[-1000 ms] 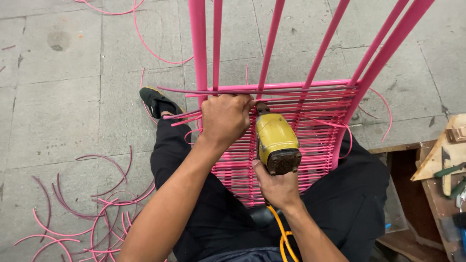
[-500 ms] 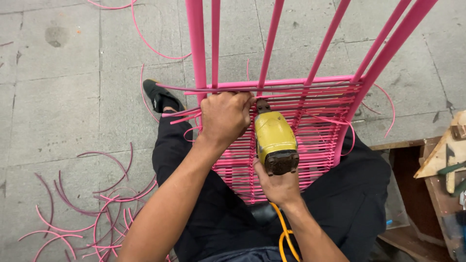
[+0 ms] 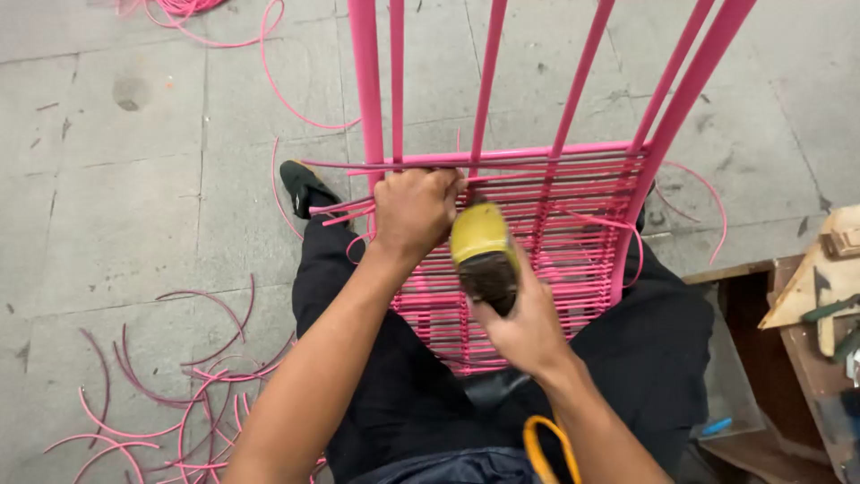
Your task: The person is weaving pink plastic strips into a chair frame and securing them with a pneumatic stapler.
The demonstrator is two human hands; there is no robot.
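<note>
Two bare hands at work on one pink metal chair frame (image 3: 573,157), laid across the person's lap and partly wound with rows of pink cord (image 3: 537,269). Left hand (image 3: 414,211) — grip closed over the cord strands at the frame's top crossbar; right hand (image 3: 524,327) — grip wrapped tight round a yellow-and-black power tool (image 3: 484,251), its nose against the weave just beside the left hand. Loose pink cord offcuts (image 3: 179,394) lie on the concrete floor (image 3: 116,224) to the left — a yellow cable (image 3: 551,448) trails below the right wrist.
</note>
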